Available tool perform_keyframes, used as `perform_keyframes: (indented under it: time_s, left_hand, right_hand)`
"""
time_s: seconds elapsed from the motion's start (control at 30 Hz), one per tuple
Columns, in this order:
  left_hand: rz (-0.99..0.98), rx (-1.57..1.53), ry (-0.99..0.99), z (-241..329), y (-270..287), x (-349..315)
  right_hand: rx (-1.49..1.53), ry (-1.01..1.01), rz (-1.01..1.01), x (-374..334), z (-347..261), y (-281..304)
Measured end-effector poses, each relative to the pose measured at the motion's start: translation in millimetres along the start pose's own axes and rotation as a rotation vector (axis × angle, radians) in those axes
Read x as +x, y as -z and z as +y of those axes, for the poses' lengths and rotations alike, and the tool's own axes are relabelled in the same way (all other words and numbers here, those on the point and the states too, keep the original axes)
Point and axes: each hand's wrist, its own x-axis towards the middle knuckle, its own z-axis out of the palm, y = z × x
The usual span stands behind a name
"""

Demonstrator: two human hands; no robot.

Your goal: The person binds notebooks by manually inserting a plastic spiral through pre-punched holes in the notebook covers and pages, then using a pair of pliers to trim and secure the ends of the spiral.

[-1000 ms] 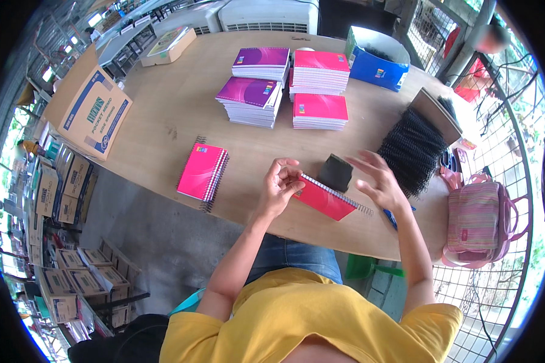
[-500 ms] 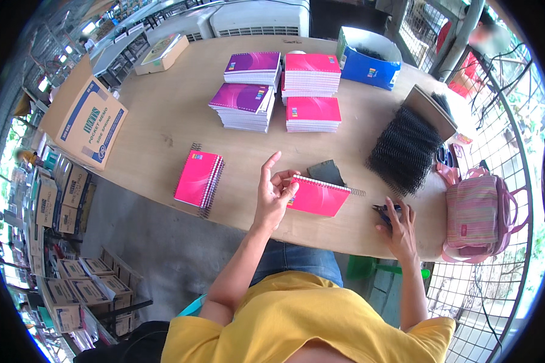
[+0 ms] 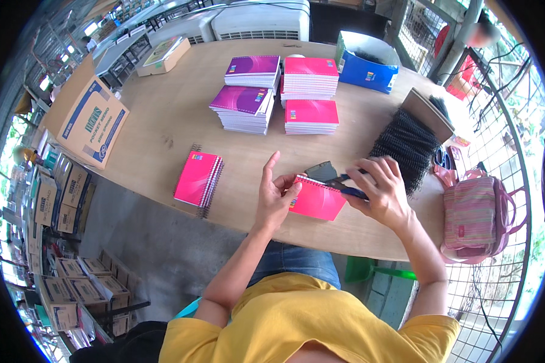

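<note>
My left hand (image 3: 275,198) pinches the near-left corner of a pink notebook (image 3: 318,201) between thumb and fingers, its index finger sticking up. The notebook is tilted above the table, with a spiral wire along its upper edge. My right hand (image 3: 383,189) grips a pair of pliers (image 3: 355,192) with dark blue handles. Their jaws meet the notebook's spiral edge; whether they clamp the wire, I cannot tell. Just behind the notebook lies a flat dark grey block (image 3: 321,170). To the left rests a small stack of pink spiral notebooks (image 3: 196,178).
Purple notebook stacks (image 3: 241,100) and pink ones (image 3: 312,112) stand farther back. Black wire spirals (image 3: 399,145) lie at right, near a striped pink bag (image 3: 477,210). A blue box (image 3: 368,71) sits at the back, a cardboard carton (image 3: 97,124) at the left edge.
My right hand has picked up the pliers from the table and brought them left to the notebook's spiral edge. The left hand stays at the notebook's corner.
</note>
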Motion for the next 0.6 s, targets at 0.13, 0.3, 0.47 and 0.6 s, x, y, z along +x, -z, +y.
perform_keyframes:
  time_s: [0.13, 0.3, 0.47, 0.6]
  left_hand:
    - [0.004, 0.025, 0.042, 6, 1, -3]
    - [0.020, 0.017, 0.034, 7, 5, -4]
    - [0.035, 0.078, 0.045, 6, 10, -3]
    - [0.058, 0.074, 0.003, 3, 12, -4]
  right_hand:
    - [-0.149, 0.213, -0.003, 37, -1, -12]
    - [-0.174, 0.376, 0.021, 55, -1, -23]
    - [-0.233, 0.502, -0.007, 61, -3, -27]
    - [0.043, 0.118, -0.319, 58, -8, -24]
